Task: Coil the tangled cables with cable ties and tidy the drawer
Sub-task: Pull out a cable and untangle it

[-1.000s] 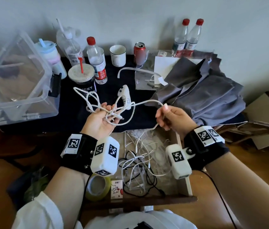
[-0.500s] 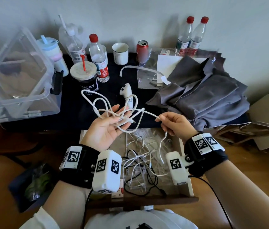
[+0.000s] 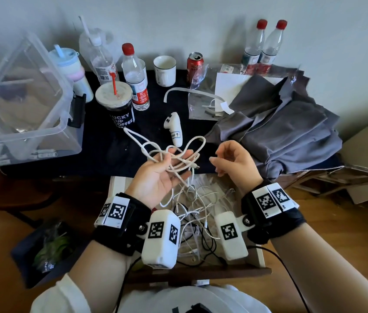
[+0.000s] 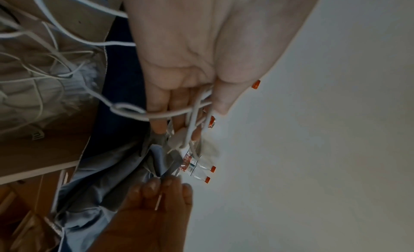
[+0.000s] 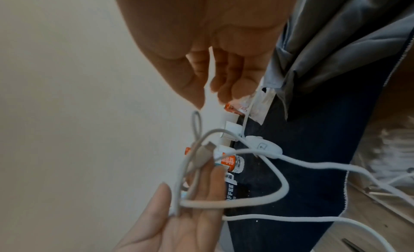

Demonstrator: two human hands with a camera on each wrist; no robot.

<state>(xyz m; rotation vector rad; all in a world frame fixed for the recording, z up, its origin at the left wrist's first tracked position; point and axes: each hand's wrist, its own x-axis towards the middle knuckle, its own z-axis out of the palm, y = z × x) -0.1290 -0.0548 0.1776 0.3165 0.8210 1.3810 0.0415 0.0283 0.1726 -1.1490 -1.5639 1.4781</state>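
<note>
A tangled white cable [image 3: 179, 154] lies in loops across my left hand [image 3: 165, 175], which is palm up above the drawer's far edge. The thumb pins the cable against the fingers [image 4: 156, 110]. Its plug end [image 5: 205, 149] juts out toward my right hand [image 3: 230, 159]. That hand hovers just right of the cable with loosely curled fingers [image 5: 224, 82] and holds nothing. Beneath both wrists the light wooden drawer [image 3: 259, 251] holds a heap of white and black cables [image 3: 196, 206]. A clear bag of cable ties [image 3: 203, 105] lies on the dark table.
A white controller [image 3: 175, 129] lies just beyond the hands. Behind stand a coffee cup [image 3: 115, 109], water bottles [image 3: 135, 80], a mug [image 3: 164, 71] and a can [image 3: 194, 66]. A clear plastic box [image 3: 20, 105] is at left, crumpled grey cloth [image 3: 280, 132] at right.
My right hand has let go of the cable end and drawn back slightly. My left hand has turned palm up and come nearer, with the cable slumped over its fingers.
</note>
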